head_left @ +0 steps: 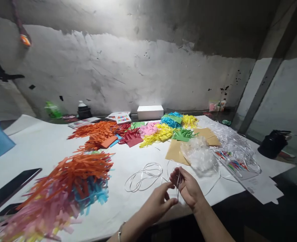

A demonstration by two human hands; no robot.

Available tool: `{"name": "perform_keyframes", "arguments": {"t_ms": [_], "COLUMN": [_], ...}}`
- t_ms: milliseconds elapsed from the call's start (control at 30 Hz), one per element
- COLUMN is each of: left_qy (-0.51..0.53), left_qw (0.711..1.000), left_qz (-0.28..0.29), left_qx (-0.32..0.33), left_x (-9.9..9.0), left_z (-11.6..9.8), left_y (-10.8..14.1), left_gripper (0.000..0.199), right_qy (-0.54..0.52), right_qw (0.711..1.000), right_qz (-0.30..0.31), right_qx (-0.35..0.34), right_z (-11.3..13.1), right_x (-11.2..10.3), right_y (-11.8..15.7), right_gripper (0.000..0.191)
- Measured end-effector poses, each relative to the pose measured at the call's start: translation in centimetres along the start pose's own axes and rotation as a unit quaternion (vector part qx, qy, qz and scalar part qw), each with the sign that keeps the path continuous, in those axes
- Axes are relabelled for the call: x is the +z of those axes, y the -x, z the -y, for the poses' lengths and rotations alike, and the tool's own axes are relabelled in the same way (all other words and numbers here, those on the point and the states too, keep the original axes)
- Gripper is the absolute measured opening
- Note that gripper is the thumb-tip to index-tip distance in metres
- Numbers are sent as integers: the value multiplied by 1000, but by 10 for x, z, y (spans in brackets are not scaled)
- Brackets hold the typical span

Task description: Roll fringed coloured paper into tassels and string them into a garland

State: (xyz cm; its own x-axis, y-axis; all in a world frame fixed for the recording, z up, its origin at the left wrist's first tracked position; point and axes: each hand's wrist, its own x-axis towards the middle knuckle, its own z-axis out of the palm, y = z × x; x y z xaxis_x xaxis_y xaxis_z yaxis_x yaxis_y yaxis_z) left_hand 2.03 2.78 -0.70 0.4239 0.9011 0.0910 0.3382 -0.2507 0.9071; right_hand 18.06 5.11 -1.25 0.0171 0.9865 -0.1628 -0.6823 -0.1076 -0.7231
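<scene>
Low over the table's front edge, my right hand (190, 190) curls its fingers round a narrow loop of white string (178, 183). My left hand (158, 203) is bent towards it from the left, its thumb and curved fingers at the same string. More white string (145, 176) lies in loose coils on the white tabletop to the left of my hands. A clear plastic bag (200, 156) sits just beyond my right hand, with tan paper (177, 153) partly under it.
Orange fringed paper (85, 171) with blue and pink tassels fills the left front, beside a dark phone (11, 190). Behind lie yellow fringes (161, 134) and other coloured ones. A white box (150, 112) stands by the wall. Tangled white strands (229, 141) lie right, near printed packaging (261, 188).
</scene>
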Motion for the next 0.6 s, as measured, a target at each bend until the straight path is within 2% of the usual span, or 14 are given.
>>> {"name": "perform_keyframes", "arguments": {"t_ms": [67,133,233,333,400,467,533,600], "left_qy": [43,65,105,141,167,188,214,246], "left_qw": [999,997,993,987,982,976,964,938], "left_qz": [8,4,-8,-20,-35,-63,-130,-231], "left_qx": [-19,-37,-59,-78,-87,-88,-84,-76], "left_x": [17,23,21,12,-2,-25,-57,-89], "left_z": [5,9,14,17,18,19,19,20], "left_y": [3,3,1,4,8,13,19,25], "left_gripper": [15,20,26,27,25,27,31,35], "right_qy": [-4,6,55,148,228,318,414,506], "right_qw": [1000,1000,998,988,972,945,904,848], "right_qz": [1,4,10,4,-5,-11,-21,-51], "right_qx": [2,-2,-13,-36,-53,-73,-105,-148], "right_z": [-5,-8,-11,-15,-14,-5,14,41], "right_x": [4,6,3,-7,-18,-33,-52,-70], "right_y": [0,1,4,4,1,-5,-12,-17], "right_gripper": [41,43,48,51,51,51,44,31]}}
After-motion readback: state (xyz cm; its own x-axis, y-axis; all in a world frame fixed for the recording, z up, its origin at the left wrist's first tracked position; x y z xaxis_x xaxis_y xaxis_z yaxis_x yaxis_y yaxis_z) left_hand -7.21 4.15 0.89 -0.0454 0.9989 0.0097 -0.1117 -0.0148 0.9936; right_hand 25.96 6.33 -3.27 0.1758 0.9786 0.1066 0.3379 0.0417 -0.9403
